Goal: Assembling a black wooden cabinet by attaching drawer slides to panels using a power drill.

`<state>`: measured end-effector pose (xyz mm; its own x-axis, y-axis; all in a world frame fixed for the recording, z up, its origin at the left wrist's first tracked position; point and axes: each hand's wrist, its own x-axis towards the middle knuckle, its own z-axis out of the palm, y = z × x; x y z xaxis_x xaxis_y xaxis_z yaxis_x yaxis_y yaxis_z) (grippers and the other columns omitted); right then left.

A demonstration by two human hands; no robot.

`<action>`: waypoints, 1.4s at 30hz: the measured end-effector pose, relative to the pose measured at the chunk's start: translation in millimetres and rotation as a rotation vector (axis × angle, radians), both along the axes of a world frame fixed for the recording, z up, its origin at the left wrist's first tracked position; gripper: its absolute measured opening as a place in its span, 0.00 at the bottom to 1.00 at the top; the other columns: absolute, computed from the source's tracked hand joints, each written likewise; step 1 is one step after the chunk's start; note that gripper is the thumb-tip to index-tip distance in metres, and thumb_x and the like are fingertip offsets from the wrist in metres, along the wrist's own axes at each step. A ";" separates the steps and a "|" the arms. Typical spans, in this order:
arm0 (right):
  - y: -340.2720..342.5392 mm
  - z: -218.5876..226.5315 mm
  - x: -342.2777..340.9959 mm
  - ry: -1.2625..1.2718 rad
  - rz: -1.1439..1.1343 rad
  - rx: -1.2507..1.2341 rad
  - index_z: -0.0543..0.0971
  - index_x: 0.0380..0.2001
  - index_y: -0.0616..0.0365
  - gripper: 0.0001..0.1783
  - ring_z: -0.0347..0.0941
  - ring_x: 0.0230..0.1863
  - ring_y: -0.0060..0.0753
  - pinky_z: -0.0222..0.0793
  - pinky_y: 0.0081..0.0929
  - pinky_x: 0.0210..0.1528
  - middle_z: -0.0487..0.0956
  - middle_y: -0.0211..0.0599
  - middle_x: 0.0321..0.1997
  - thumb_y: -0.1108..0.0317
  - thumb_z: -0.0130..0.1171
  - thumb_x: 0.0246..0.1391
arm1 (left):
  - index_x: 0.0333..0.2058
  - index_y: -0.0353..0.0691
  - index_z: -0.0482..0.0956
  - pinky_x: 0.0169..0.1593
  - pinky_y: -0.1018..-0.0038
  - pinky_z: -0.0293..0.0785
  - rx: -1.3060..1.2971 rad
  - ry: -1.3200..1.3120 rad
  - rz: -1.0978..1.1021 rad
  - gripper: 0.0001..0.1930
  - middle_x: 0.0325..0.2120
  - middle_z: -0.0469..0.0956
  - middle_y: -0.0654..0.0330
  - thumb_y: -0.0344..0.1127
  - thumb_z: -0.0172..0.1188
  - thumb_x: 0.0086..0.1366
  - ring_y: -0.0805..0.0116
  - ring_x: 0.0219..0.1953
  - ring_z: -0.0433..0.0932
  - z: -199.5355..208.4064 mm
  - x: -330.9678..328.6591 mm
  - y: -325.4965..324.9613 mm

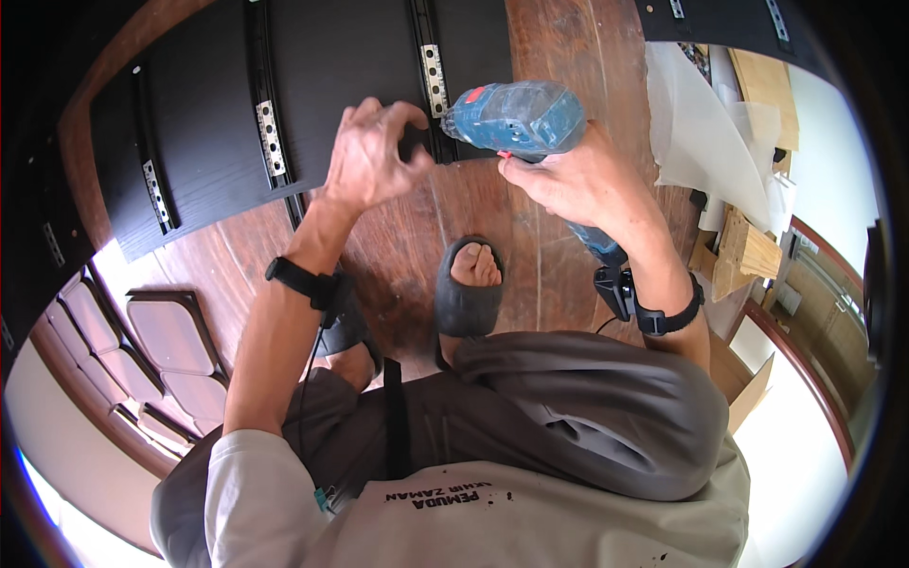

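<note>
My right hand [601,180] is wrapped round the handle of a blue cordless drill [530,115]. The drill lies level, its nose pointing left at the near end of a drawer slide [434,80]. This metal strip with holes runs along a black wood-grain board [341,57]. Just left of the drill's nose is my left hand [365,156], over the board's near edge. Its thumb and index finger curve apart, and nothing shows between them. Whether the drill's tip touches a screw is too small to tell. Further left, two more slides, a middle one [271,137] and a left one [154,194], cross the board.
The board lies on a reddish-brown wooden floor [402,227]. Another dark board [729,21] with slides is at the far right, beside white sheeting [696,128] and wood offcuts [748,254]. Padded brown panels [170,331] stand at left. My sandalled foot [473,270] is near the board.
</note>
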<state>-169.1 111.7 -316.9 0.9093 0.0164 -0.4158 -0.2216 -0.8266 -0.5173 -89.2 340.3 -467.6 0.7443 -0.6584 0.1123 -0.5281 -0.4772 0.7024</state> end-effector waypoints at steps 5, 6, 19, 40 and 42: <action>2.8 -0.4 -6.4 0.059 -0.118 0.037 0.85 0.42 0.54 0.15 0.84 0.40 0.60 0.82 0.47 0.44 0.87 0.51 0.37 0.59 0.67 0.55 | 0.57 0.43 0.78 0.48 0.60 0.70 0.118 -0.070 0.258 0.22 0.25 0.81 0.57 0.40 0.64 0.65 0.57 0.37 0.79 -14.4 -17.2 -13.7; 2.3 -2.4 -7.8 0.104 -0.161 0.043 0.85 0.42 0.54 0.15 0.84 0.40 0.60 0.82 0.47 0.44 0.87 0.52 0.38 0.58 0.67 0.55 | 0.57 0.42 0.78 0.49 0.59 0.70 0.161 -0.047 0.331 0.21 0.26 0.82 0.56 0.41 0.63 0.68 0.56 0.38 0.80 -17.3 -13.6 -21.4; 7.9 -2.1 -14.5 0.122 -0.156 0.038 0.83 0.40 0.58 0.13 0.84 0.40 0.63 0.83 0.47 0.41 0.85 0.55 0.36 0.62 0.68 0.56 | 0.48 0.35 0.79 0.53 0.49 0.76 0.589 0.117 0.329 0.34 0.34 0.87 0.43 0.64 0.67 0.62 0.43 0.46 0.86 10.6 63.1 -92.2; 21.5 -0.5 -15.2 0.160 -0.263 -0.079 0.83 0.32 0.64 0.12 0.83 0.36 0.70 0.83 0.52 0.38 0.84 0.60 0.30 0.65 0.69 0.53 | 0.44 0.34 0.81 0.52 0.46 0.76 0.550 0.130 0.267 0.30 0.34 0.87 0.43 0.61 0.66 0.64 0.43 0.47 0.86 2.3 68.7 -92.3; 20.7 -5.4 -16.6 0.125 -0.249 -0.075 0.82 0.32 0.65 0.12 0.83 0.36 0.70 0.83 0.51 0.37 0.84 0.59 0.30 0.66 0.69 0.52 | 0.44 0.34 0.81 0.52 0.47 0.77 0.541 0.117 0.264 0.30 0.33 0.87 0.43 0.62 0.66 0.64 0.43 0.46 0.86 0.7 68.4 -91.1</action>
<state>-185.7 132.4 -322.3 0.8234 -0.2359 -0.5161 -0.4804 -0.7740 -0.4126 -20.8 249.2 -467.0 0.8771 -0.3911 -0.2788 -0.2774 -0.8864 0.3706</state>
